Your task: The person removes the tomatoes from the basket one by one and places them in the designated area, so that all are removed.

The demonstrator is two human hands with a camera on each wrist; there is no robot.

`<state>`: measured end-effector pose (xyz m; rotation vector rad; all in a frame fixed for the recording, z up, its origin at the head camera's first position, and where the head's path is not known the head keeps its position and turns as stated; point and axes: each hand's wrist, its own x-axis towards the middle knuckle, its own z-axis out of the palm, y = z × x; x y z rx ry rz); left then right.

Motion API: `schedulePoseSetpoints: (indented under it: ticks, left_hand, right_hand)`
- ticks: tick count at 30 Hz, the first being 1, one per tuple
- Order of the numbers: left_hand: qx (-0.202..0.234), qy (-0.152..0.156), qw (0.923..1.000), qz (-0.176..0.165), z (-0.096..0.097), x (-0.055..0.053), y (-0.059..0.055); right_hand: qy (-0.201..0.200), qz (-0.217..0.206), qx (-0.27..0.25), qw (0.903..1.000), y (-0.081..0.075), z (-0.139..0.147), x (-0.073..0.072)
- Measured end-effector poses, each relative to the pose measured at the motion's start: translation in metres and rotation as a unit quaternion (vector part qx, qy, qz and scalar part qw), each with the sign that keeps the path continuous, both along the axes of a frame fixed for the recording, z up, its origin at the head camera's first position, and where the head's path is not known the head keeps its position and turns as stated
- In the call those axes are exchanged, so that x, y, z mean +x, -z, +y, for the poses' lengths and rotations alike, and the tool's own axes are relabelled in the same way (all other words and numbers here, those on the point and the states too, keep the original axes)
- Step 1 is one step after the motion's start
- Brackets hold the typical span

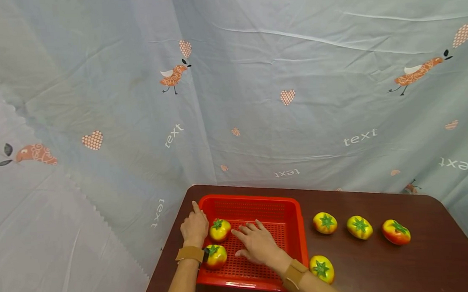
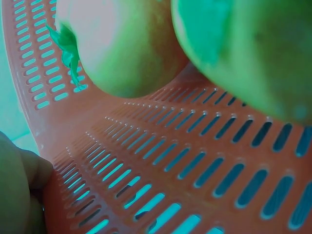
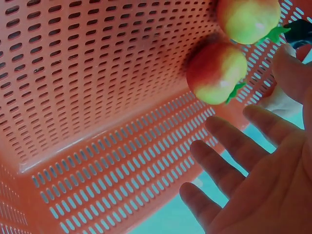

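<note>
A red plastic basket (image 1: 304, 230) with slotted walls stands on the table. Inside, along its left side, lie two yellow-and-red tomatoes with green star-shaped tops: a far tomato (image 1: 220, 230) and a near tomato (image 1: 215, 257). My left hand (image 1: 194, 228) is at the basket's left rim, index finger stretched forward; its fingers (image 2: 34, 168) show against the outer wall in the left wrist view. Over the basket, to the right of the tomatoes, my right hand (image 1: 258, 243) has its fingers spread and holds nothing; its palm (image 3: 273, 195) shows in the right wrist view.
Right of the basket, several more tomatoes lie on the dark brown table (image 1: 380, 266). One tomato (image 1: 321, 269) is close to the basket's near right corner, beside my right forearm. A patterned curtain (image 1: 254, 75) hangs behind the table and along its left.
</note>
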<state>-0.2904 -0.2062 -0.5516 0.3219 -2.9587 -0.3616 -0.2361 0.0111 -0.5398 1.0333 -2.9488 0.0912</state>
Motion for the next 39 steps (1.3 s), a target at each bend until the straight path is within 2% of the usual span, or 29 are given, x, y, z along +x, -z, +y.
schedulePoseSetpoints:
  ticks: [12,20,26,31,39]
  left_hand:
    - [-0.009,0.002,0.9999,0.006,0.0,-0.001,0.0]
    - [-0.011,0.0,0.9999,0.004,0.001,0.0,0.0]
    - [-0.012,-0.002,0.9999,-0.002,0.001,0.0,0.001]
    - [-0.01,0.0,1.0,-0.002,0.001,0.0,0.001]
    - [-0.004,0.001,1.0,-0.008,0.001,0.0,0.001]
  right_hand:
    - [0.0,-0.019,0.008,0.9998,0.006,-0.009,0.0]
    - [-0.007,-0.035,0.053,0.998,0.014,-0.021,-0.003]
    - [-0.01,-0.048,0.069,0.9964,0.021,-0.025,-0.004]
    - [-0.017,-0.043,0.08,0.9957,0.026,-0.026,-0.005]
    - [-0.042,-0.058,0.066,0.9952,0.025,-0.031,-0.004]
